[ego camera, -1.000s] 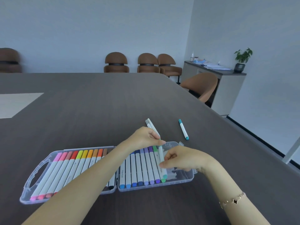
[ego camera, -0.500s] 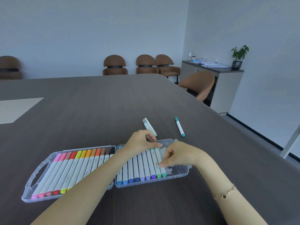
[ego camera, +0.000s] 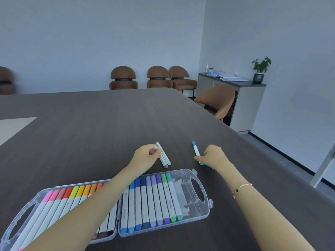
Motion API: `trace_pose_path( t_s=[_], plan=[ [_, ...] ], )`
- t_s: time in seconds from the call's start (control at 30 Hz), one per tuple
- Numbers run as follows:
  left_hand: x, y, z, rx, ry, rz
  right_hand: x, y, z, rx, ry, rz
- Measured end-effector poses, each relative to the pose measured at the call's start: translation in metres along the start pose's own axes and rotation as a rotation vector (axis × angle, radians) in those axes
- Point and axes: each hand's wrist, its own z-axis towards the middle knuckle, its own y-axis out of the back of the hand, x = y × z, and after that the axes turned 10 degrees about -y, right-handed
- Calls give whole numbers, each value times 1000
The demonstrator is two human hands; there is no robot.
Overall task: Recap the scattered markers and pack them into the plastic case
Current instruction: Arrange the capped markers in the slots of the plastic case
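Observation:
The clear plastic case [ego camera: 203,192] lies open on the dark table [ego camera: 90,133], both halves lined with capped markers; its right end holds some free slots. Beyond it lie two grey-white markers [ego camera: 164,157] side by side. My left hand [ego camera: 146,155] has its curled fingertips on their upper part. A teal marker [ego camera: 196,151] lies to the right, and my right hand [ego camera: 212,156] pinches its near end against the table.
Several brown chairs [ego camera: 159,77] stand along the far wall, and one more [ego camera: 217,100] at the table's right edge. A grey sideboard [ego camera: 244,98] with papers and a potted plant [ego camera: 261,69] stands at the right. A pale panel [ego camera: 12,127] lies at the left.
Both hands left the case, where they had set a teal marker into the right half, and reached forward. The left went to the two grey markers, the right to the teal one.

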Motion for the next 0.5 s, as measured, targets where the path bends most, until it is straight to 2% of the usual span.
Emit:
trace_pose_path(
  t_s=[0.13, 0.2, 0.33, 0.43, 0.5],
  plan=[
    [7, -2, 17, 6, 58, 0, 7, -10, 13, -74, 5, 3],
    [4, -2, 23, -16, 85, -70, 12, -8, 9, -54, 53, 65],
    [-13, -3, 30, -18, 175, -460, 24, 3, -23, 177, 216, 313],
    [-25, 5, 25, -21, 176, -538, 28, 10, -53, 343, 234, 369],
    [-32, 14, 19, 59, 193, -572, 25, 12, -70, 402, 246, 345]
  ],
)
